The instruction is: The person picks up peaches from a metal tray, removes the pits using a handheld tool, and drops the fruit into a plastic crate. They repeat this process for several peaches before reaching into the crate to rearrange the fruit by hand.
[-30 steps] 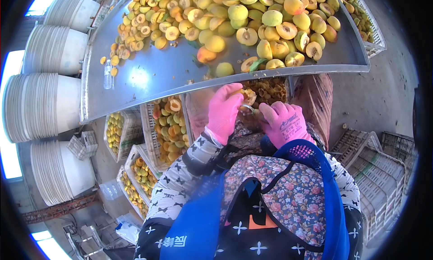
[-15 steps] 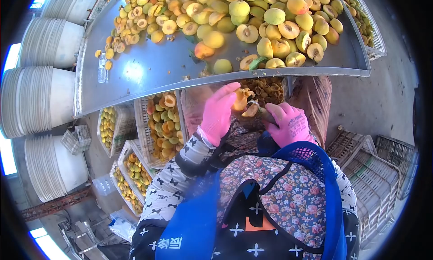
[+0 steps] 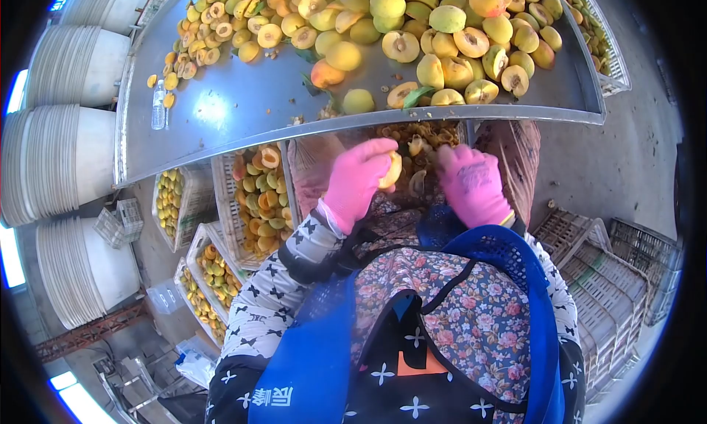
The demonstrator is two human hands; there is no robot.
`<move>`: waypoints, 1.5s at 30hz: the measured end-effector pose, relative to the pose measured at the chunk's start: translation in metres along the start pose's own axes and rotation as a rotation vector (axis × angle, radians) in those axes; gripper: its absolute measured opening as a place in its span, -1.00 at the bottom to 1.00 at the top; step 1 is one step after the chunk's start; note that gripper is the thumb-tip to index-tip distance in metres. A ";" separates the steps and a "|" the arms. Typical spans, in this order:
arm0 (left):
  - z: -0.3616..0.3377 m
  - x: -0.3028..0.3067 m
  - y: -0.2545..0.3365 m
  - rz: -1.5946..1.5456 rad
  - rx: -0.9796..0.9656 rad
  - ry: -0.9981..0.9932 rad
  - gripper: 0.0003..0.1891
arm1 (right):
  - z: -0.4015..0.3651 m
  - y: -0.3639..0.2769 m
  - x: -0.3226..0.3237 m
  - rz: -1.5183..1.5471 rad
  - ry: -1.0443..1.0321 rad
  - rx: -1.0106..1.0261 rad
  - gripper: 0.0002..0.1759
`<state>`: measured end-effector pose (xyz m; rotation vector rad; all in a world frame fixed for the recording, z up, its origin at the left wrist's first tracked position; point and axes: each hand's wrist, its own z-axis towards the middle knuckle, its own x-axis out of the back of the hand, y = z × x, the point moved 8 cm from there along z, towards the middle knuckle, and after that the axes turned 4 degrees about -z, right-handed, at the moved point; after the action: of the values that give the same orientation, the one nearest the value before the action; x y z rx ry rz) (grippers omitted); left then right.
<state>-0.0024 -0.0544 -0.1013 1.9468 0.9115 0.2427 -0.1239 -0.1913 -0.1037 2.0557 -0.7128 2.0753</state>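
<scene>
Pink-gloved, my left hand (image 3: 359, 175) grips a yellow peach half (image 3: 392, 171) between thumb and fingers, just below the front edge of the metal table (image 3: 243, 140). To its right, my right hand (image 3: 473, 182), also in a pink glove, is curled closed and slightly blurred. A pitting tool with a metal loop end showed in this hand a moment ago; now the fingers mostly hide it. Between and beyond both hands, peach scraps (image 3: 440, 134) fill a container under the table edge. Many whole and halved peaches (image 3: 398, 47) are heaped on the table.
A plastic bottle (image 3: 158, 106) stands at the table's left. Crates of peach halves (image 3: 261, 196) sit below left, near stacked white tubs (image 3: 92, 269). Stacked crates (image 3: 600, 299) are at my right. A blue apron (image 3: 309, 350) covers my front.
My right hand has drawn away from the peach and turned slightly upright. The left hand keeps the peach half, whose rounded side now shows. The view has shifted slightly.
</scene>
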 end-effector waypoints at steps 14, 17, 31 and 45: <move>-0.066 0.155 0.100 0.513 -0.410 0.408 -0.68 | 0.005 0.013 -0.037 0.250 -0.216 0.064 -0.49; -0.020 0.111 0.125 0.719 -0.618 0.298 -0.68 | 0.008 0.009 -0.028 0.294 -0.184 0.094 -0.47; 0.084 0.075 0.086 0.035 -0.282 -0.094 -0.44 | 0.007 -0.009 0.047 0.726 -0.084 -0.019 -0.53; 0.020 -0.005 0.096 -0.921 -0.374 -0.277 -0.51 | 0.037 -0.054 0.088 0.663 0.256 0.228 -0.56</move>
<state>0.0520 -0.0986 -0.0328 1.0396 1.3514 -0.3633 -0.0729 -0.1799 -0.0072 1.7451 -1.2946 2.8177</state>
